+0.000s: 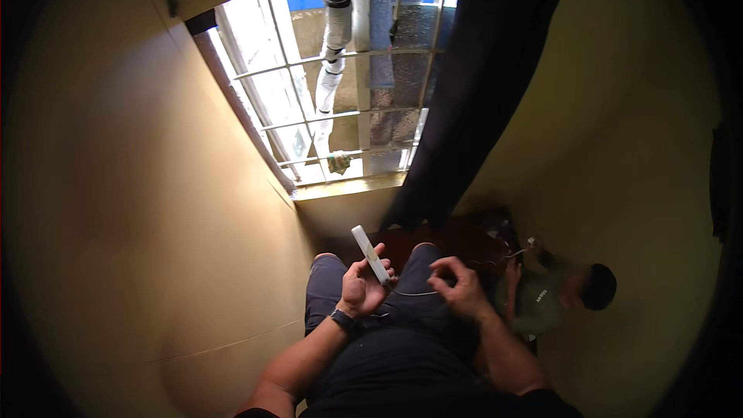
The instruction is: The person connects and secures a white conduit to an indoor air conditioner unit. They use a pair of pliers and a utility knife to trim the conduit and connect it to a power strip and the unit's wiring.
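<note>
My left hand (361, 291), with a dark watch on its wrist, holds a slim white bar-shaped device (362, 241) above my lap. The device is tilted, its far end sticking up past the fingers. From its near end a thin pale cable (414, 293) runs to the right. My right hand (458, 288) has its fingers curled at the cable's other visible end, with thumb and forefinger close together there. What lies inside that grip is too small to make out beyond the cable.
Another person (542, 302) sits close on my right, holding a small white thing with a cable (507, 256) over a dark red surface (472, 234). Ahead is a barred window (356, 85) with a long dark curtain (472, 93). A plain wall (155, 224) stands on the left.
</note>
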Motion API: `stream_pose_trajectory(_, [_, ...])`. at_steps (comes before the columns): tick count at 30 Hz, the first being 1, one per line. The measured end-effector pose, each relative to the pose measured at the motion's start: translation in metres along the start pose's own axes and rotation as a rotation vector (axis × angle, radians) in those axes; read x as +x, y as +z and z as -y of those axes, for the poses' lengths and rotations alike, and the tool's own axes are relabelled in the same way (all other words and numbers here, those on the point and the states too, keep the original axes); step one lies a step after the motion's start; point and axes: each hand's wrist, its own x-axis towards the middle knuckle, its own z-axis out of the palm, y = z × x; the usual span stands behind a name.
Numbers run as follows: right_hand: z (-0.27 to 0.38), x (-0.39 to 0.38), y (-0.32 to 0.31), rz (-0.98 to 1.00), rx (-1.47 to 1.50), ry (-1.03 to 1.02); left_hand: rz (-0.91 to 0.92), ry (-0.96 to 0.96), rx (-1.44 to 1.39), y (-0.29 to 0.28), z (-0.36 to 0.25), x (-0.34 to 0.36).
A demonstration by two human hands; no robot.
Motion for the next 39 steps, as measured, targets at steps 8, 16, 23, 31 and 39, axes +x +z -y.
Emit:
stream_pose_trajectory(8, [-0.227,-0.039,-0.106,-0.593,0.152,0.301,0.094,0.055,-0.118,0.015,-0.015,-0.007])
stream_pose_trajectory(16, [-0.293,-0.068,-0.175,-0.956,0.174,0.659,0.18,0.008,-0.176,0.008,-0.022,-0.007])
stream_pose_trajectory(23, [-0.298,-0.066,-0.189,-0.953,0.159,0.842,0.152,0.005,-0.097,0.018,-0.019,-0.012])
stream_pose_trajectory(31, [-0.31,-0.044,-0.191,-0.837,0.201,0.807,0.147,-0.053,-0.109,0.029,-0.012,-0.018])
stream_pose_trajectory(39, [-0.322,-0.049,-0.194,-0.802,0.193,0.776,0.213,-0.179,-0.043,0.034,-0.01,-0.017])
